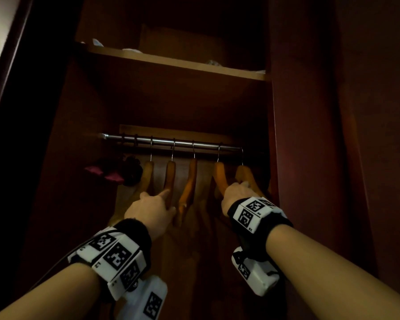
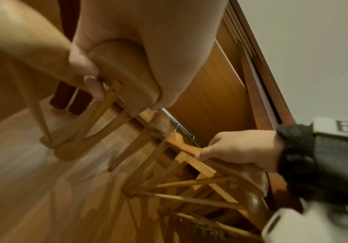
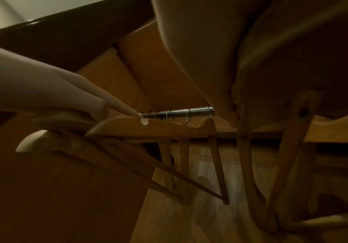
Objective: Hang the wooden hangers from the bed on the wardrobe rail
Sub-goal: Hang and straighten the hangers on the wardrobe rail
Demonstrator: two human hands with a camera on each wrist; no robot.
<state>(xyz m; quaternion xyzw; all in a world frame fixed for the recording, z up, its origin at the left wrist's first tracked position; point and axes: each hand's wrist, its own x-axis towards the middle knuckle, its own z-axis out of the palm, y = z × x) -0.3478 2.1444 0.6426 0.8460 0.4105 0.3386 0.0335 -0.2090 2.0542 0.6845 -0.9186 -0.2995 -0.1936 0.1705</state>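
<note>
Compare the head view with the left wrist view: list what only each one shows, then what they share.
Only the head view shows the upper shelf, the dark red items at the rail's left end, and the full row of five wooden hangers. Only the left wrist view shows the pale wall beside the wardrobe and the hangers' lower bars from below. Both show the metal rail, the left hand and the right hand on hangers.

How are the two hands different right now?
The left hand holds a hanger near the middle of the rail; the right hand holds the last hanger at the rail's right end. The left hand sits lower on its hanger, the right hand nearer the hook. Both grip wooden hangers already hooked on the rail.
</note>
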